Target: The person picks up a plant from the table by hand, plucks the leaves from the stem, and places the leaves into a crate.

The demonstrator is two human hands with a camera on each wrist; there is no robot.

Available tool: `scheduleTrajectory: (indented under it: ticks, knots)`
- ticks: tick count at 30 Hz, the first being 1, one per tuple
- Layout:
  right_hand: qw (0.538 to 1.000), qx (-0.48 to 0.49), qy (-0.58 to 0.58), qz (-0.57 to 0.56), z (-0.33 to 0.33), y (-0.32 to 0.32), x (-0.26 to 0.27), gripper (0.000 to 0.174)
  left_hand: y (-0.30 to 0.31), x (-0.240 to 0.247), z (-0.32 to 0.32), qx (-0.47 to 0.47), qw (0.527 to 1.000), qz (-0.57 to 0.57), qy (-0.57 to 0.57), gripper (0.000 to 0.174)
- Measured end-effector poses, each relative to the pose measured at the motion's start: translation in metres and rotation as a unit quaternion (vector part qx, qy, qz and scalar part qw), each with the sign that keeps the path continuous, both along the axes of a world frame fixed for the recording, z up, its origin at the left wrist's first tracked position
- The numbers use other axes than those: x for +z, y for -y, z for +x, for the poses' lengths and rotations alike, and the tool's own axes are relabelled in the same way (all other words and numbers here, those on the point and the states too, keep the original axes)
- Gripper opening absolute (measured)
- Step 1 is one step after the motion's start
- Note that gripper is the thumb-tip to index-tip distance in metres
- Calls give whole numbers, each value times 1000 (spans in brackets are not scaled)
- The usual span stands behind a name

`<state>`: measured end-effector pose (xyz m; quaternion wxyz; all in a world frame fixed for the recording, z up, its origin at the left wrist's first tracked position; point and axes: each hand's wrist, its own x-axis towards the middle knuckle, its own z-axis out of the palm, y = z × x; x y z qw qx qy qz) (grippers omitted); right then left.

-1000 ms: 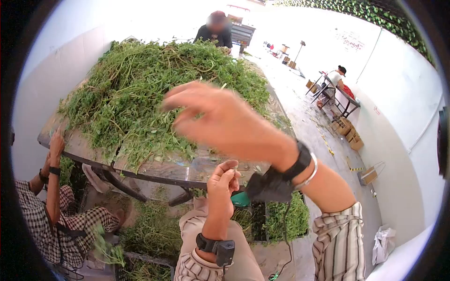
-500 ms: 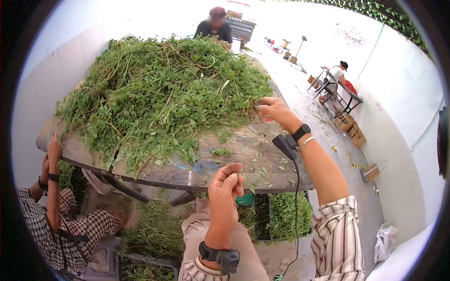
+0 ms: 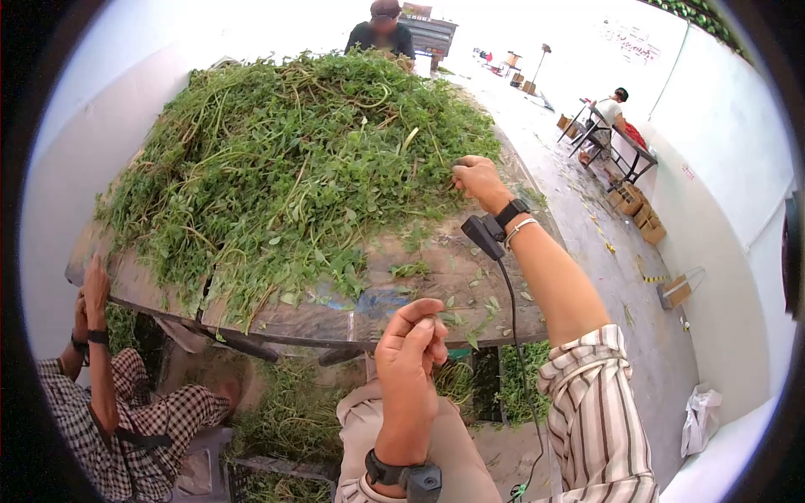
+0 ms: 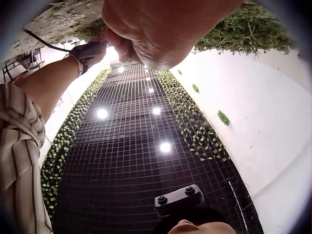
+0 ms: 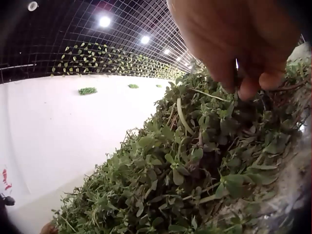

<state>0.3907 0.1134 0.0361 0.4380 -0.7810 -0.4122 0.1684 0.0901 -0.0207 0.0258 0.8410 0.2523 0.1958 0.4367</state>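
At the lower left of the head view is a person in checked clothes (image 3: 101, 427), forearms raised to the rim of a wooden table (image 3: 381, 254); from the left to just past the middle, a pile of greens (image 3: 293, 168) covers much of that table; at the lower left of centre, below it, a dark crate (image 3: 289, 468) holds more; at the top centre another person (image 3: 381, 38) shows behind the pile; my left hand (image 3: 409, 352) is at the lower centre before the table's near edge, fingers curled in narrow, thumb against them; whether a scrap sits between I cannot tell; my right hand (image 3: 482, 180), right of centre, is at the pile's right edge; in the right wrist view my fingers bend down among the leaves, touching them; whether I pinch a stem I cannot tell; at the upper right, a person in a white top (image 3: 605, 113); below, cardboard boxes (image 3: 637, 212); at the lower right, a white bag (image 3: 702, 419).
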Motion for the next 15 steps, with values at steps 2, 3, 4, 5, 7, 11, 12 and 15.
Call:
scheduleTrajectory:
  ticks: [2, 3, 4, 5, 7, 11, 12, 15]
  knots:
    - [989, 44, 135, 44, 24, 2, -4, 23, -1, -2, -1, 5, 1000, 2, 1, 20]
    - [988, 42, 106, 101, 26, 8, -8, 20, -1, -2, -1, 5, 1000, 5, 6, 20]
    - [988, 44, 110, 103, 22, 14, -3, 20, -1, -2, -2, 4, 1000, 4, 7, 20]
    - [995, 20, 36, 89, 18, 19, 2, 19, -1, -2, -2, 4, 1000, 2, 6, 20]
    - [996, -20, -58, 71, 9, 26, 14, 22, 0, -1, -2, 8, 1000, 3, 7, 19]
    - [995, -25, -34, 89, 9, 29, 12, 26, 0, 0, -3, 12, 1000, 2, 0, 19]
    - [999, -11, 1, 51, 9, 28, 14, 32, -1, 0, -3, 13, 1000, 5, 0, 19]
    - [1000, 9, -25, 1, -9, 24, 24, 47, -1, -2, -3, 11, 1000, 7, -2, 18]
